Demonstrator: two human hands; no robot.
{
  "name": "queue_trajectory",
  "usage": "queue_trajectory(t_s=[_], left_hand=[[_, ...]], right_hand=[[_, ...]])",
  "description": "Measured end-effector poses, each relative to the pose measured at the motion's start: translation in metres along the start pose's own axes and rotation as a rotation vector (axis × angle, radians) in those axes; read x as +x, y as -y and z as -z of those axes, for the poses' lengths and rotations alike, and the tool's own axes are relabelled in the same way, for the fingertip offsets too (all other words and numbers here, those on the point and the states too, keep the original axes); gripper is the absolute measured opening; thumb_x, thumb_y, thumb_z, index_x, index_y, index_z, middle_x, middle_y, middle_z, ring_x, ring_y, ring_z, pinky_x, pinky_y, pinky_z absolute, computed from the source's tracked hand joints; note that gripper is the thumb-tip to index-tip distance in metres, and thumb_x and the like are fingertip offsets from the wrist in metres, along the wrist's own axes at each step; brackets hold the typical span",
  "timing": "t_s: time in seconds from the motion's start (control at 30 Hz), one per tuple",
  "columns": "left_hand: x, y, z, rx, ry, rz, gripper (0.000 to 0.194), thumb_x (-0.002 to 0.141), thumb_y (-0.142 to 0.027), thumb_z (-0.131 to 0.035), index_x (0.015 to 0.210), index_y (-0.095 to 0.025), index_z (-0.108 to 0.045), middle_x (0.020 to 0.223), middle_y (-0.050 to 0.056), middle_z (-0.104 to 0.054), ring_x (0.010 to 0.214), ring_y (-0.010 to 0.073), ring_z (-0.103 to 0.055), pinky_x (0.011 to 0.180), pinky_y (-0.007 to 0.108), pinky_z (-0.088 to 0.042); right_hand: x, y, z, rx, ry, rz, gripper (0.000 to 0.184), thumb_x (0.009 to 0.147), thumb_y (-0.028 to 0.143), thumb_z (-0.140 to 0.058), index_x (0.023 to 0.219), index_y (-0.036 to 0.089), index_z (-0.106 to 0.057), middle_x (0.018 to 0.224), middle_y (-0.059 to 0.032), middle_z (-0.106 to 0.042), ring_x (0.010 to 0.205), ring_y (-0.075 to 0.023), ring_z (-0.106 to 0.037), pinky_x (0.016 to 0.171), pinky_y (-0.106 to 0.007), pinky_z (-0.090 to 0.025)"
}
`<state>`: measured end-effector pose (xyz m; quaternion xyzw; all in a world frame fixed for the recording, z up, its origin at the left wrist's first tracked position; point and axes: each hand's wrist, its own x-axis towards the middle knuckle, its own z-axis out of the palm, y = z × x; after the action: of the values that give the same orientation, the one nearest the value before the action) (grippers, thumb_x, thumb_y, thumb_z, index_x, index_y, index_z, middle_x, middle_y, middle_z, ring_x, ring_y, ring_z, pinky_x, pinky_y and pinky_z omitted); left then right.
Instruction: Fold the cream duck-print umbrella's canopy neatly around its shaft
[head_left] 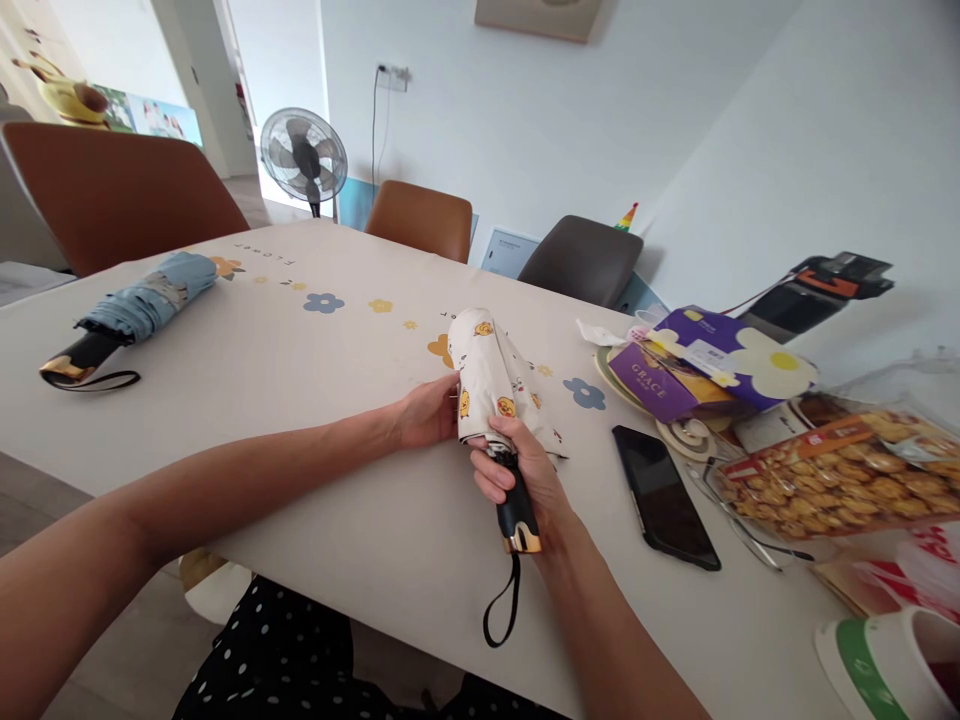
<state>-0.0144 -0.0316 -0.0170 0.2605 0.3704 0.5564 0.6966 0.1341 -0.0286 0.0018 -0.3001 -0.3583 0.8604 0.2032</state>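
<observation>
White umbrella (474, 375), on or just over the surface (375, 480) — unclear which. Right hand (538, 468): fingers wrapped round its handle top. Left hand (426, 412) at its left side; fingers mostly hidden, can't judge closure. Loose flap (534, 405) may spread if the hold slackens. Right of umbrella: clear pack (832, 490) of nut-like snacks; purple box (651, 385), contents hidden; green-banded cup (868, 660), contents unclear.
</observation>
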Motion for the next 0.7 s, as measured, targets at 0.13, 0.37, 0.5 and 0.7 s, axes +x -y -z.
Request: queue_trajectory(t_s=[0.13, 0.37, 0.5, 0.7], left_hand=[[-0.0013, -0.0013, 0.0004, -0.043, -0.018, 0.071, 0.020, 0.080, -0.029, -0.051, 0.085, -0.011, -0.060, 0.093, 0.013, -0.063, 0.079, 0.0189, -0.059, 0.071, 0.030, -0.048], [-0.0001, 0.0005, 0.0017, -0.007, -0.053, 0.001, 0.007, 0.074, -0.013, -0.055, 0.078, -0.010, -0.060, 0.078, 0.009, -0.062, 0.072, 0.0154, -0.058, 0.069, 0.028, -0.048], [0.0009, 0.0024, 0.0041, 0.037, -0.023, -0.026, 0.009, 0.072, -0.008, -0.055, 0.078, -0.009, -0.061, 0.079, 0.009, -0.063, 0.072, 0.0152, -0.059, 0.067, 0.029, -0.048], [-0.0033, 0.0021, 0.0027, 0.291, -0.120, -0.210, 0.019, 0.068, -0.015, -0.063, 0.086, -0.012, -0.060, 0.092, 0.009, -0.063, 0.079, 0.0163, -0.059, 0.072, 0.030, -0.047]], right_hand=[[-0.0018, 0.0024, -0.0024, 0.006, -0.022, -0.001, 0.029, 0.078, 0.036, -0.050, 0.058, 0.015, -0.050, 0.032, 0.0069, -0.032, 0.026, -0.0053, -0.028, 0.029, -0.017, -0.027], [-0.0001, 0.0004, 0.0002, 0.018, -0.001, 0.026, 0.029, 0.078, 0.036, -0.052, 0.059, 0.014, -0.050, 0.035, 0.0072, -0.032, 0.027, -0.0042, -0.026, 0.028, -0.017, -0.027], [0.0005, -0.0002, 0.0001, 0.002, -0.009, 0.027, 0.029, 0.078, 0.035, -0.051, 0.059, 0.014, -0.050, 0.034, 0.0072, -0.031, 0.027, -0.0045, -0.026, 0.028, -0.017, -0.027], [-0.0006, -0.0008, -0.0002, -0.018, -0.015, 0.042, 0.029, 0.079, 0.035, -0.051, 0.059, 0.014, -0.052, 0.034, 0.0070, -0.031, 0.028, -0.0044, -0.026, 0.028, -0.017, -0.027]])
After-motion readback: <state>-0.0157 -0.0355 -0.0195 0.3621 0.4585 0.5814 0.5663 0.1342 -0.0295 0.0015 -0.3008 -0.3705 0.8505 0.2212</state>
